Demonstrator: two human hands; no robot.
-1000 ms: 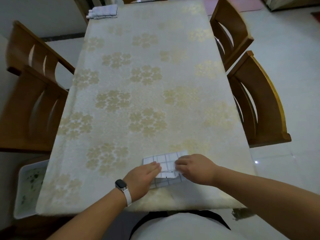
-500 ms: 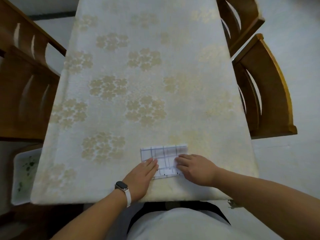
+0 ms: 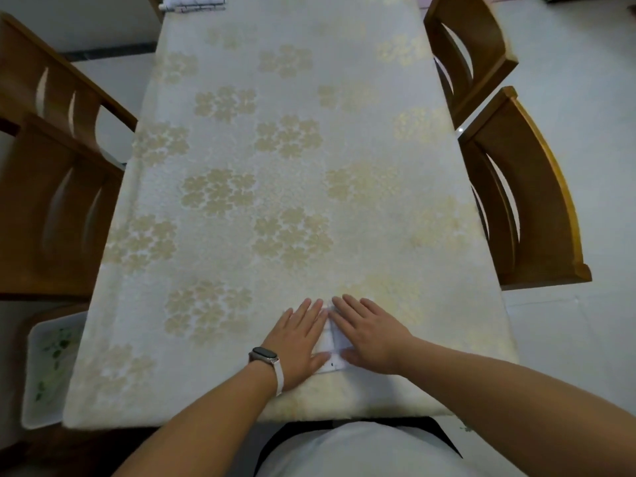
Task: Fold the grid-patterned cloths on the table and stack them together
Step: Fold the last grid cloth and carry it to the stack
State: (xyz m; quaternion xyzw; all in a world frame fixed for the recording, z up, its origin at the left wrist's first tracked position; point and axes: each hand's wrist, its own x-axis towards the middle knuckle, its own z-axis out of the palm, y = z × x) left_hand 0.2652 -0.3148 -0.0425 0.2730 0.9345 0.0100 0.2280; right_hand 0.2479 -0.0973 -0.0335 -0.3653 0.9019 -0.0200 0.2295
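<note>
A small folded white cloth with a dark grid point(image 3: 331, 349) lies near the table's front edge, mostly hidden under both hands. My left hand point(image 3: 298, 342), with a watch on its wrist, lies flat on the cloth's left half, fingers straight. My right hand point(image 3: 370, 333) presses flat on the right half, fingers spread. Only a narrow strip of cloth shows between the hands. At the far left end of the table sits a pile of folded grid-patterned cloths point(image 3: 194, 1), cut off by the frame's top.
The long table point(image 3: 275, 149) wears a cream cloth with gold flowers. Wooden chairs stand on the left point(image 3: 51, 201) and on the right point(image 3: 523, 201). A white tray point(image 3: 48, 366) sits low beside the table's front left corner.
Both hands slid forward over the folded cloth and flattened out, covering most of it. The cloth looks narrower than before. The view has tipped back up toward the far end.
</note>
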